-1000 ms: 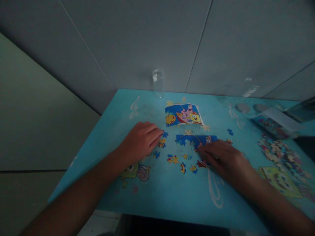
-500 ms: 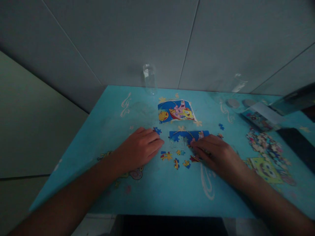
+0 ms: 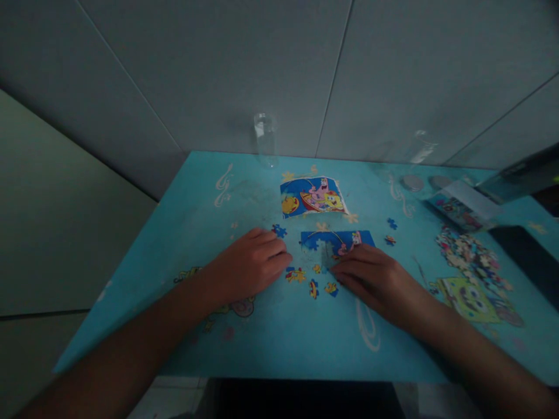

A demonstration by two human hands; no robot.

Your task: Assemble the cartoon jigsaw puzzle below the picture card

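Observation:
My left hand [image 3: 255, 262] rests on the table with its fingers curled, beside a blue puzzle piece [image 3: 279, 231]; any object under its fingers is hidden. My right hand [image 3: 369, 276] has its fingers pressed together just below a partly assembled blue puzzle [image 3: 317, 237], covering its lower right part. What its fingertips hold, if anything, cannot be made out. A small yellow and blue piece [image 3: 317, 268] lies left of those fingertips. Other loose pieces between the hands are a joined yellow-red cluster [image 3: 296, 275], a yellow piece [image 3: 313, 288] and a yellow-blue piece [image 3: 331, 289].
Behind the puzzle lies a picture sheet [image 3: 312, 198] with cartoon figures. A clear jar [image 3: 266, 142] stands near the wall. At right are two loose pieces, a puzzle heap [image 3: 471, 259], a clear container [image 3: 460, 206], round lids [image 3: 413, 183] and a dark flat object [image 3: 526, 259].
My right hand has shifted slightly left and toward me, uncovering more of the assembled puzzle's right end. A red piece near its thumb no longer shows. My left hand has stayed put.

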